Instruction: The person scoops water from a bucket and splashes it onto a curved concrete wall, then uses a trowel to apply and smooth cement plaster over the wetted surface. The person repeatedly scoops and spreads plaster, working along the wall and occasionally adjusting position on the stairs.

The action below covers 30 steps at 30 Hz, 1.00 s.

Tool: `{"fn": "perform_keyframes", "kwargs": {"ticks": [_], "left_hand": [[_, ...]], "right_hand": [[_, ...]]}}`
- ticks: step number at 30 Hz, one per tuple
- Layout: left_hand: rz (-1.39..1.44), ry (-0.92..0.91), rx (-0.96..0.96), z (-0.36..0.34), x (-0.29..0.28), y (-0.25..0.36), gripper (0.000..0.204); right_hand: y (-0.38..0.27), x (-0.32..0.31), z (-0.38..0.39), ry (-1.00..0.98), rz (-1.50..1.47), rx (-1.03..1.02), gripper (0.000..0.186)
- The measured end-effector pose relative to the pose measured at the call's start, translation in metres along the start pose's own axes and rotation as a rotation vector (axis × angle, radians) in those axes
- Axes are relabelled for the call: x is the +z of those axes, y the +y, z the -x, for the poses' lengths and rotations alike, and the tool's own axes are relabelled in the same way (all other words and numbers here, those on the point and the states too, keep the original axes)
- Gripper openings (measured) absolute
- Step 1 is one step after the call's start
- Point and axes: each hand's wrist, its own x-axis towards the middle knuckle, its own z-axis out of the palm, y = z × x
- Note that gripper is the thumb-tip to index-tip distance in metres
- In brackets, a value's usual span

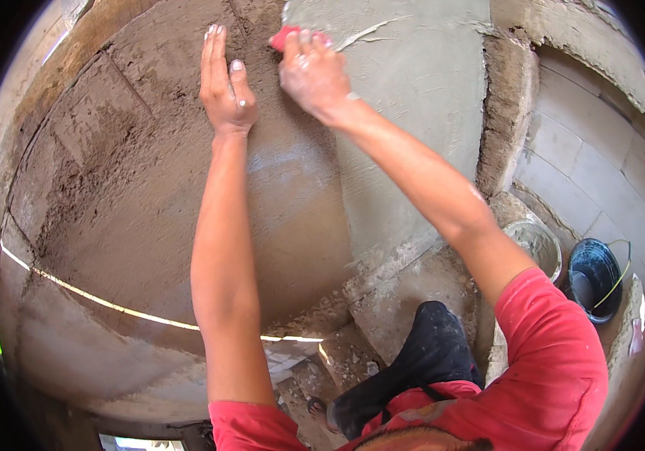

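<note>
My right hand (312, 75) grasps a red tool (283, 38) at the upper left of the grey plaster (413, 98), presumably for firm pressure. My left hand (226, 90), empty, fingers straight, is left of the plaster, apparently braced against brown wall (149, 180).

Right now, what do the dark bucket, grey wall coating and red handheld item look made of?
Dark bucket: likely plastic, slight sheen on smooth walls.
Grey wall coating: probably cement-based, damp-looking, mostly smooth with a raised smear.
Red handheld item: material unclear; blurred, partly covered by the right hand.
</note>
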Motion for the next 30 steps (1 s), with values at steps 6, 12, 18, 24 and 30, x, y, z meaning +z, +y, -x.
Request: {"fn": "perform_keyframes", "kwargs": {"ticks": [6,12,18,24,30], "left_hand": [[0.151,-0.007,-0.045,-0.009,-0.016,-0.003,0.050],[0.133,-0.130,-0.122,-0.014,-0.025,0.001,0.052],[0.010,-0.208,-0.015,-0.006,-0.021,0.004,0.052],[-0.051,-0.176,0.071,0.006,-0.012,-0.008,0.051],[-0.035,-0.121,0.137,0.005,-0.009,-0.008,0.047]], "right_hand": [[-0.075,0.000,0.044,-0.025,-0.004,-0.147,0.044],[-0.060,-0.054,0.081,-0.032,-0.172,-0.297,0.036],[0.070,-0.090,0.051,-0.223,-0.263,0.211,0.028],[0.205,-0.036,0.007,0.082,0.116,0.555,0.028],[0.144,0.001,0.027,0.030,0.075,0.396,0.030]]}}
